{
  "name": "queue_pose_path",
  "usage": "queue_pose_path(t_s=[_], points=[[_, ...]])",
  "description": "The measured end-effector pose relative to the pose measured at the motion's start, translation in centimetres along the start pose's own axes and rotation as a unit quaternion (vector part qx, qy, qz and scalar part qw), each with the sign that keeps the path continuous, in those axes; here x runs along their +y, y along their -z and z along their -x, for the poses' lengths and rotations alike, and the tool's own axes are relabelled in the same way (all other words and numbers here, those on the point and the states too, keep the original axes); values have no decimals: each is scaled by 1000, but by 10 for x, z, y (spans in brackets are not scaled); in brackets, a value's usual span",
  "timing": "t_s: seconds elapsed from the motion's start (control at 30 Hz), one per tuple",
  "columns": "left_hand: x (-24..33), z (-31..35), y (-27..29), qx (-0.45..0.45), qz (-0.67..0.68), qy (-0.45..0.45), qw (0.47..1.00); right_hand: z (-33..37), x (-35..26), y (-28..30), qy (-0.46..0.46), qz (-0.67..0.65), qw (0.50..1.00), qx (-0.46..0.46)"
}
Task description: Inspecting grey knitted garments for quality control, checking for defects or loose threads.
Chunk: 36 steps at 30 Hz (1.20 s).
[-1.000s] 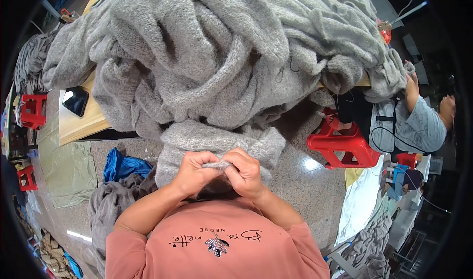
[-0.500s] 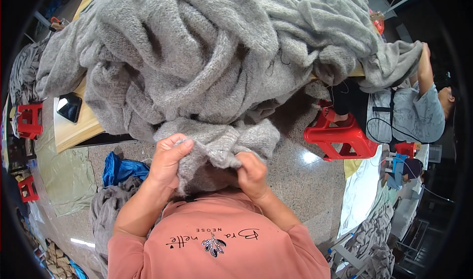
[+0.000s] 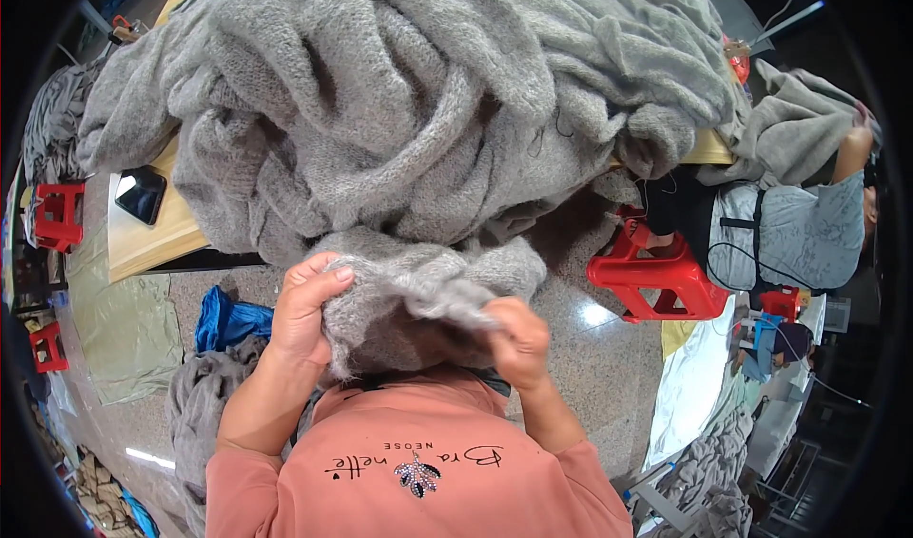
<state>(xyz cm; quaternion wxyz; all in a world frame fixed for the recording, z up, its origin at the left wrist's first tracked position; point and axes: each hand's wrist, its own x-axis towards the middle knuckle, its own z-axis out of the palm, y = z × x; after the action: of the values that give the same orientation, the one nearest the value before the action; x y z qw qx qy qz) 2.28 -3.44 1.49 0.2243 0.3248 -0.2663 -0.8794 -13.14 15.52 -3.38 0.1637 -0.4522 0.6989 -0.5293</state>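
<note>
A fuzzy grey knit fabric [image 3: 428, 291] stretches between my two hands in front of my chest. My left hand [image 3: 309, 305] is closed on one edge of it, thumb on top. At the other end, my right hand [image 3: 518, 341] pinches the same knit, its fingers slightly smeared by motion. The part between them looks twisted and bunched, with a darker fold hanging below. Just beyond my hands, a big heap of grey knit fabric [image 3: 380, 110] covers the table and droops over its near edge; whether my piece joins it I cannot tell.
A black phone [image 3: 140, 196] lies on the wooden table's [image 3: 152, 243] left corner. To the right stands a red plastic stool [image 3: 656, 270], beside a seated co-worker [image 3: 785, 229] handling grey cloth. A blue bag [image 3: 231, 319] and a darker grey cloth pile [image 3: 204, 395] lie on the floor at left.
My hands have moved apart, the right one farther right and slightly down, pulling the knit between them tauter. The co-worker at right has raised and shifted the grey cloth outward.
</note>
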Motion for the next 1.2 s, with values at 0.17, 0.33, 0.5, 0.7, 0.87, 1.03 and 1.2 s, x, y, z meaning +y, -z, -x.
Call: queue_pose_path(t_s=[0.17,0.33,0.5,0.7,0.87,1.03,1.2], points=[[-6,10,-13,-1,-86,26,996,-5,-33,8,81,-100,982,138],[-24,21,-31,-58,-167,50,983,-18,-62,-4,294,57,954,-30],[-24,18,-29,-76,-165,74,981,-30,-59,-22,343,81,934,-49],[-24,13,-19,-97,-127,97,982,-28,-52,-21,332,86,930,-129],[-28,11,-14,-86,-137,92,983,-27,-48,-24,324,100,933,-119],[-32,11,-7,-110,-211,60,970,-24,-46,-24,353,126,926,-36],[-33,7,-5,-124,-156,72,977,-26,-35,-31,352,126,926,-49]])
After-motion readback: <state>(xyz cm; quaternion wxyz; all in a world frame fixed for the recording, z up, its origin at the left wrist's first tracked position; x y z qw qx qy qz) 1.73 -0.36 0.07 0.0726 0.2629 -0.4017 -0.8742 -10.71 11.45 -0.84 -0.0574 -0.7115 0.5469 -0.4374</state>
